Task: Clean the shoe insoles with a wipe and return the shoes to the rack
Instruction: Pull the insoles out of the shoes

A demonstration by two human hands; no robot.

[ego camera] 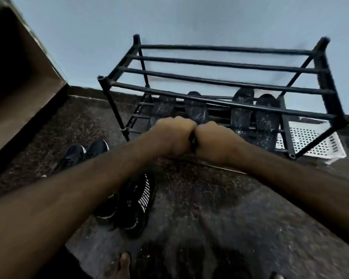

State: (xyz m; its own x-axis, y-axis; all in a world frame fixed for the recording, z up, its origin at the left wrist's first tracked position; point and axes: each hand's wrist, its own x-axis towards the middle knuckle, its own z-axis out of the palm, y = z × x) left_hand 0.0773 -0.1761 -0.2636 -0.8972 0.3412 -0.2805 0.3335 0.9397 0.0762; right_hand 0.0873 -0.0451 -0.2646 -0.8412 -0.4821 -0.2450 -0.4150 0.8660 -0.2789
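Pinching a small dark thing with left grip and right grip, fists touching, before the shoe rack; four dark insoles on its low bars.

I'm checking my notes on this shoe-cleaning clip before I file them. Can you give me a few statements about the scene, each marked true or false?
1. Four dark insoles lean on the lower tier of the rack. True.
2. A pair of shoes sits on the rack's top bars. False: no shoes are on them. The shoes stand on the floor.
3. The left hand and right hand are pressed together with fingers curled, and a dark thing shows between them. True.
4. The white perforated basket is at the rack's left end. False: it is at the right end.
5. Two pairs of dark shoes are on the floor, left of the hands. True.
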